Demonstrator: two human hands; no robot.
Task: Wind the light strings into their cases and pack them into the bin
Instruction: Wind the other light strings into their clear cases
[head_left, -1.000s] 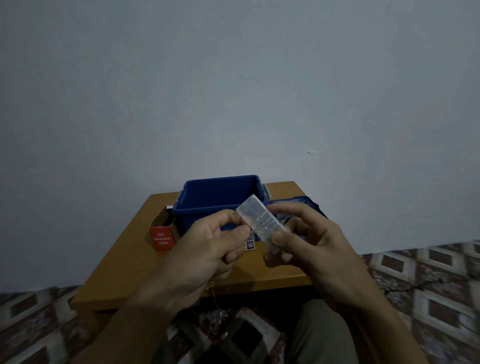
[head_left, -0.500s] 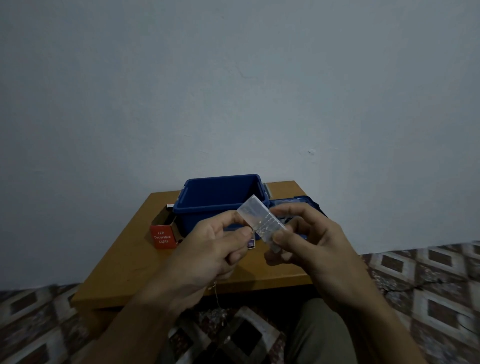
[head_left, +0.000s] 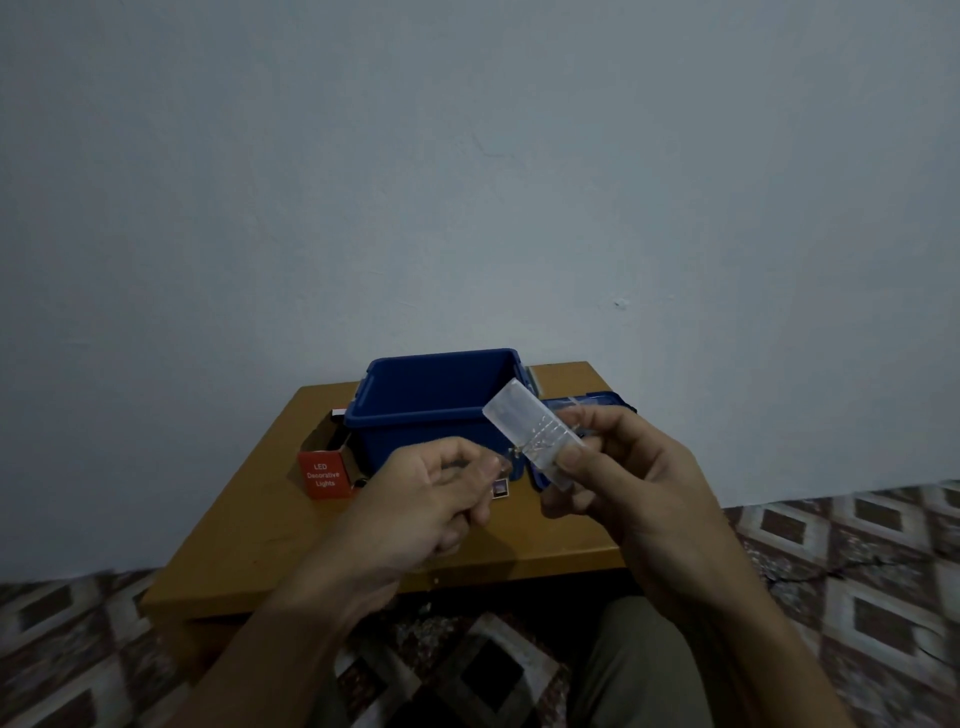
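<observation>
Light string (head_left: 524, 448): pinched by left hand (head_left: 436, 499), just pulled slightly off the clear case (head_left: 532, 431) gripped by right hand (head_left: 623, 483). Probably meant more winding before the bin (head_left: 431, 410).

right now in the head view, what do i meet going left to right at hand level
red box → left hand (pinching the string) → case → right hand (gripping the case)
</observation>
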